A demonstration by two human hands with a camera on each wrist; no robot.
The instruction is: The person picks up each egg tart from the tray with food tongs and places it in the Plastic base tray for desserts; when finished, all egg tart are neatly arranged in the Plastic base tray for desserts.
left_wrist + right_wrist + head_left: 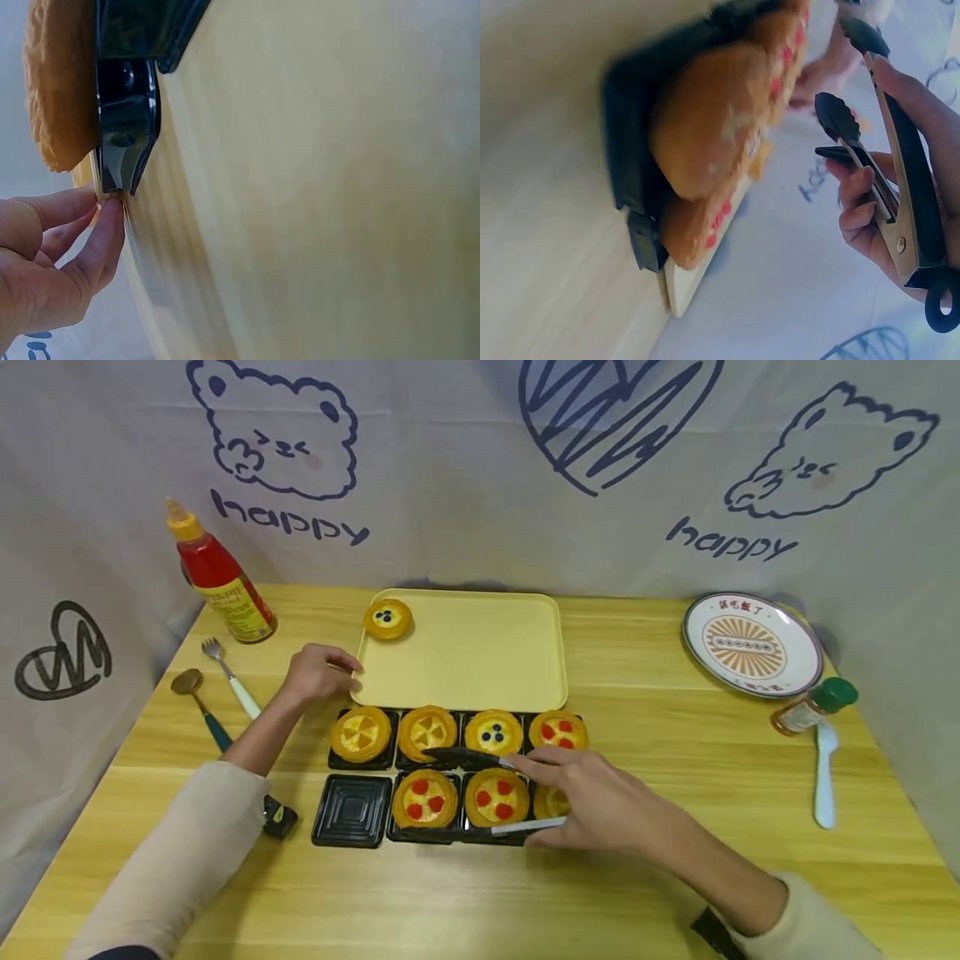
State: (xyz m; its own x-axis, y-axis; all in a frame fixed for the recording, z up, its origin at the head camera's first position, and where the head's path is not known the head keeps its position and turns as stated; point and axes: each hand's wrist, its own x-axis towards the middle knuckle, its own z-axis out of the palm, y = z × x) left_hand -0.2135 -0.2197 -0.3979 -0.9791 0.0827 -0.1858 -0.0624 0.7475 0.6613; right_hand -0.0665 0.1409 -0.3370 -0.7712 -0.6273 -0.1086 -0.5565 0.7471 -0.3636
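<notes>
My left hand (318, 677) pinches the left edge of a pale yellow tray (480, 652) between thumb and fingers; the left wrist view shows the fingertips (109, 206) at that edge. One tart with blueberries (387, 619) sits at the tray's back left corner. In front stands a black compartment box (351, 811) with several tarts topped with fruit; its front left compartment holds none. My right hand (592, 793) grips black-tipped tongs (913, 184), their arms spread apart above the box. A strawberry tart (497, 798) lies in the front row between the tong arms.
A red sauce bottle (225, 581), a fork (232, 681) and a green-handled spoon (202, 706) are on the left. To the right stand a patterned plate (750, 647), a green-capped spice jar (813, 706) and a light blue spoon (825, 777). A printed cloth (450, 485) hangs behind.
</notes>
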